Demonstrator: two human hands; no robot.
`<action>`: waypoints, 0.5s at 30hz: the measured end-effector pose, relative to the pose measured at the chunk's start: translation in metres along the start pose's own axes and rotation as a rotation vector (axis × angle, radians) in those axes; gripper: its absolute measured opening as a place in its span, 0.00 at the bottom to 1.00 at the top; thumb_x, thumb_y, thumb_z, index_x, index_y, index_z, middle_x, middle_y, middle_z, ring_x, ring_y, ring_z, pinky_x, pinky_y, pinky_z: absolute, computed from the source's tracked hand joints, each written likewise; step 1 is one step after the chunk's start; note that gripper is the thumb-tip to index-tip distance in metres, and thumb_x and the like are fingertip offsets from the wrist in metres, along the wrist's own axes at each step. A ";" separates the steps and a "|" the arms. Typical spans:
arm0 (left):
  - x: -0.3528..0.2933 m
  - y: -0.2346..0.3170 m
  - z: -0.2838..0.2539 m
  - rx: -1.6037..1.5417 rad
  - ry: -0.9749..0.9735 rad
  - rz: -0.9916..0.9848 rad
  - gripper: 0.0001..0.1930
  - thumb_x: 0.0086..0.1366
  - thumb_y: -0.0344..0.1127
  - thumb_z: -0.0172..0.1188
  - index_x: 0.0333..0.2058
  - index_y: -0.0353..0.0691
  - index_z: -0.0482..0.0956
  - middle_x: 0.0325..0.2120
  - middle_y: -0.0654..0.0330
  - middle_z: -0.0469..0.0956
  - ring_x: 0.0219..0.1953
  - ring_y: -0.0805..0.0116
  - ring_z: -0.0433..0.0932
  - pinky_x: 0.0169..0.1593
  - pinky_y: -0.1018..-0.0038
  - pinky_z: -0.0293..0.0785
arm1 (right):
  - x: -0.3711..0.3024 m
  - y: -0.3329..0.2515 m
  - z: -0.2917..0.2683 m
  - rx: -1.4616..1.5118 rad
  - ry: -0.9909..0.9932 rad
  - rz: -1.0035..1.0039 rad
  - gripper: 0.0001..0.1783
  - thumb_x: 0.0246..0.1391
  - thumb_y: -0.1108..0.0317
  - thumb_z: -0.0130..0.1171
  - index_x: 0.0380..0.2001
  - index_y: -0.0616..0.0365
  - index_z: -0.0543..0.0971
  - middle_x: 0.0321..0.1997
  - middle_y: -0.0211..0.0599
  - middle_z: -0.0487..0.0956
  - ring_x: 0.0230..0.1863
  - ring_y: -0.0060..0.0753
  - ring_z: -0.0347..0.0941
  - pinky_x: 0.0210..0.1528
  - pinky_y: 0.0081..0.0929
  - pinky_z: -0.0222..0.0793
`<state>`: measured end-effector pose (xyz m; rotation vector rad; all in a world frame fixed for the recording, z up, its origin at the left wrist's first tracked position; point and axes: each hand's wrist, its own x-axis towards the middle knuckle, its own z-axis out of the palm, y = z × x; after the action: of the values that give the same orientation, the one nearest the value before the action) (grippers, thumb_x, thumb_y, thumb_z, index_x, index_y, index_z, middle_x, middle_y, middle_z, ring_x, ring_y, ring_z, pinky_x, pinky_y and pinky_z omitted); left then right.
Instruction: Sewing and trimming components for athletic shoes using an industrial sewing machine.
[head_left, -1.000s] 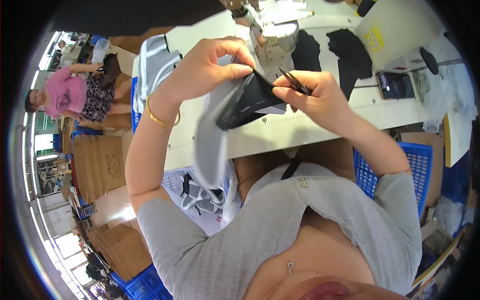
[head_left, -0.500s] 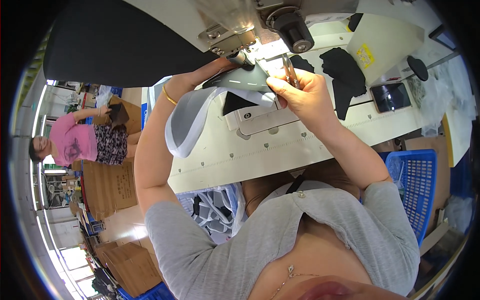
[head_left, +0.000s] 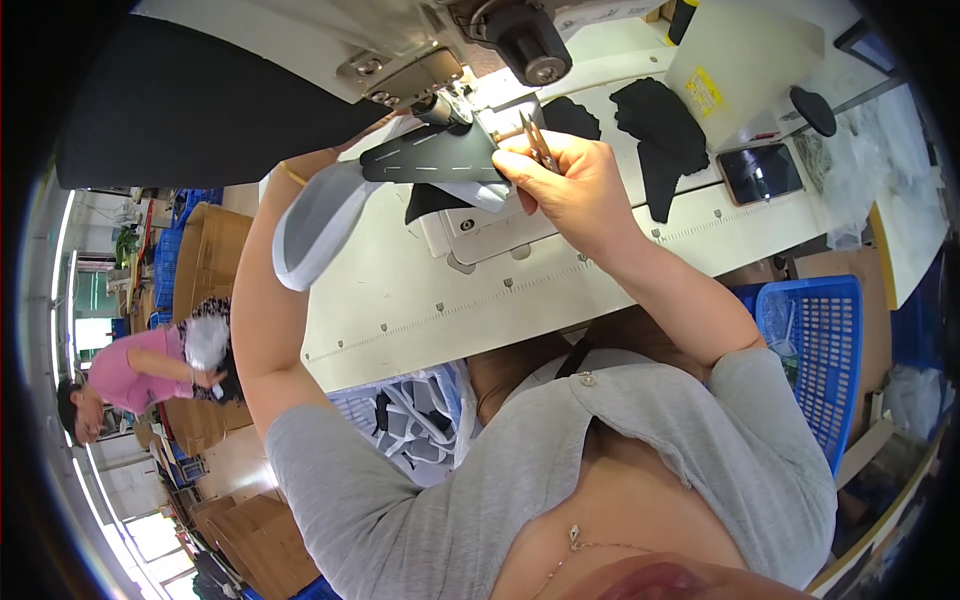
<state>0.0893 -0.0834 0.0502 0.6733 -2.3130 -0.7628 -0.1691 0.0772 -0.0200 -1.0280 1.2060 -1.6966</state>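
Observation:
A dark grey fabric piece (head_left: 425,155) with pale dashed marks lies under the needle area of a sewing machine (head_left: 415,78). Light grey fabric with a white edge (head_left: 320,225) hangs from its left side in a loop. Pinched at the piece's right edge are the thumb and fingers of my right hand (head_left: 570,180), which also holds thread snips (head_left: 538,142), points upward. My left hand (head_left: 325,158) reaches behind the fabric at the left; its fingers are hidden by the cloth and the machine's dark cover (head_left: 200,105).
Black fabric pieces (head_left: 660,135) and a phone (head_left: 760,173) lie on the white table (head_left: 390,340) to the right. A blue basket (head_left: 825,370) stands at the right, and a bin of grey-white strips (head_left: 425,415) below the table edge. Another person (head_left: 145,370) is at the far left beside cardboard boxes.
The whole view has shifted slightly. The fabric now lies flatter and more stretched out, and my left hand has gone further behind it. The other person has turned and bent.

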 end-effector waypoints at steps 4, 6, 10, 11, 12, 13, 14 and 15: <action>0.044 -0.026 -0.051 0.195 0.160 0.088 0.14 0.67 0.31 0.57 0.49 0.30 0.77 0.45 0.58 0.79 0.48 0.69 0.77 0.54 0.74 0.72 | 0.001 -0.006 0.004 -0.040 -0.056 0.011 0.13 0.59 0.66 0.60 0.23 0.62 0.78 0.15 0.22 0.71 0.19 0.10 0.64 0.22 0.17 0.58; 0.037 -0.024 -0.064 0.257 0.214 0.150 0.14 0.67 0.30 0.57 0.49 0.30 0.77 0.45 0.57 0.79 0.48 0.68 0.77 0.54 0.73 0.72 | 0.003 -0.002 -0.001 -0.036 -0.038 -0.005 0.14 0.59 0.66 0.60 0.21 0.61 0.77 0.15 0.22 0.71 0.19 0.10 0.64 0.22 0.17 0.58; 0.036 0.027 -0.022 -0.125 0.612 0.004 0.10 0.66 0.28 0.57 0.43 0.29 0.78 0.40 0.55 0.80 0.42 0.68 0.79 0.49 0.76 0.73 | 0.005 0.006 -0.011 -0.067 0.001 -0.026 0.16 0.59 0.65 0.59 0.19 0.61 0.76 0.15 0.22 0.70 0.19 0.11 0.64 0.22 0.17 0.58; 0.029 0.057 -0.005 0.031 0.806 0.032 0.09 0.65 0.28 0.56 0.41 0.30 0.80 0.39 0.54 0.80 0.41 0.68 0.79 0.48 0.76 0.74 | 0.004 0.009 -0.015 -0.086 0.015 -0.016 0.16 0.59 0.65 0.59 0.20 0.60 0.75 0.15 0.22 0.70 0.19 0.11 0.63 0.22 0.17 0.58; 0.004 0.070 -0.006 0.273 0.843 0.181 0.10 0.65 0.28 0.56 0.42 0.30 0.80 0.40 0.54 0.80 0.42 0.66 0.79 0.48 0.75 0.74 | 0.003 0.009 -0.013 -0.095 0.005 -0.012 0.16 0.59 0.65 0.59 0.20 0.60 0.75 0.15 0.22 0.70 0.19 0.11 0.63 0.22 0.17 0.58; -0.029 0.087 -0.015 0.557 0.887 0.322 0.11 0.64 0.29 0.56 0.42 0.31 0.80 0.41 0.54 0.80 0.44 0.64 0.79 0.49 0.73 0.74 | 0.002 0.003 -0.002 -0.070 -0.042 -0.023 0.16 0.59 0.65 0.59 0.20 0.60 0.75 0.15 0.22 0.70 0.19 0.11 0.63 0.22 0.17 0.58; -0.052 0.091 0.001 0.248 0.634 0.261 0.12 0.63 0.29 0.56 0.43 0.30 0.80 0.43 0.53 0.80 0.46 0.60 0.78 0.50 0.70 0.74 | -0.001 0.000 0.005 -0.023 -0.047 -0.025 0.15 0.59 0.65 0.59 0.20 0.60 0.76 0.15 0.22 0.71 0.19 0.11 0.63 0.22 0.17 0.58; -0.056 0.085 0.038 -0.104 0.350 0.202 0.14 0.61 0.29 0.57 0.44 0.30 0.80 0.45 0.52 0.79 0.48 0.57 0.78 0.51 0.68 0.73 | -0.002 0.005 0.000 -0.001 -0.004 -0.014 0.15 0.59 0.64 0.59 0.21 0.60 0.76 0.15 0.22 0.71 0.19 0.11 0.63 0.22 0.17 0.58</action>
<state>0.0795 0.0246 0.0596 0.4742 -1.9725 -0.6120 -0.1676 0.0779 -0.0247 -1.0421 1.1994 -1.7042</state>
